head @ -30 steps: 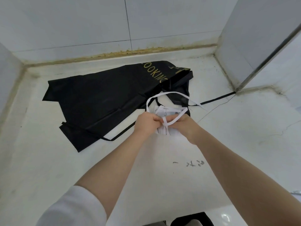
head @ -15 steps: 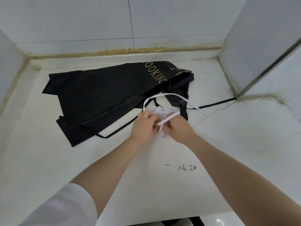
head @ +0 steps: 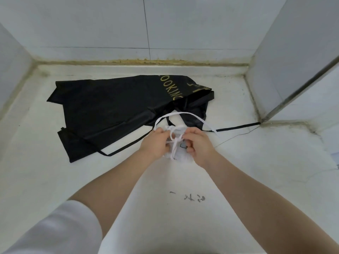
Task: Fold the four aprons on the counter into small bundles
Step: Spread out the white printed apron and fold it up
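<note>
A small white apron bundle [head: 180,156] sits on the white counter [head: 55,180] between my two hands. My left hand [head: 156,143] grips its left side and the white strap [head: 175,143] wound round it. My right hand [head: 199,145] pinches that strap on the right side. A loop of the white strap [head: 183,114] arches beyond the hands. Behind them a black apron [head: 117,109] with gold lettering lies spread out flat, its black ties [head: 236,127] trailing left and right.
Tiled walls close in the counter at the back [head: 146,33], left [head: 12,70] and right [head: 293,52]. A metal strip [head: 300,87] runs down the right wall. Small dark marks [head: 192,197] are on the counter near me.
Both hands have stayed on the white bundle, working the strap. The strap now crosses the bundle in a knot-like wrap and its far loop has drawn smaller. The view has tilted down slightly.
</note>
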A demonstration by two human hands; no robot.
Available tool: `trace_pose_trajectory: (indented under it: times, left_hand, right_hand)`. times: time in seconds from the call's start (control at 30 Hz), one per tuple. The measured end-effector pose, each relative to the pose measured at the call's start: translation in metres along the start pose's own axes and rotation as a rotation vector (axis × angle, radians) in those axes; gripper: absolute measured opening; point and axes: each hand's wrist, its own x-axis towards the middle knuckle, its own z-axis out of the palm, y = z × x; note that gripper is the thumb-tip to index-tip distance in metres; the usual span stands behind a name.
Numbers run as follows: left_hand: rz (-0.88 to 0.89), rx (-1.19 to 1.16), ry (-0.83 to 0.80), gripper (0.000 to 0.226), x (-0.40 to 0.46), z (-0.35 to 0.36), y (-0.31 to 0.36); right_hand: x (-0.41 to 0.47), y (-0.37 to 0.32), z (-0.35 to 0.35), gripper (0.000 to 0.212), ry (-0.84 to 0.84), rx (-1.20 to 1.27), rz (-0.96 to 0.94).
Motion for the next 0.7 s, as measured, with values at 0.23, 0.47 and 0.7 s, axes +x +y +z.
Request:
trace_pose_trajectory:
  times: [0.23,0.47,0.7]
  left_hand:
    - [-0.042,0.066,0.005,0.036,0.004,0.004,0.012]
    - [-0.038,0.148,0.042,0.033,0.014,0.006,0.031]
    - [-0.059,0.131,-0.012,0.032,0.018,0.004,0.031]
  right_hand:
    - [0.002,-0.053,-0.053,0.019,-0.394,-0.292,0.091]
    - [0.010,-0.027,-0.062,0.032,-0.322,0.307,0.053]
    - [0.017,-0.048,-0.045,0.046,-0.540,0.163,0.140]
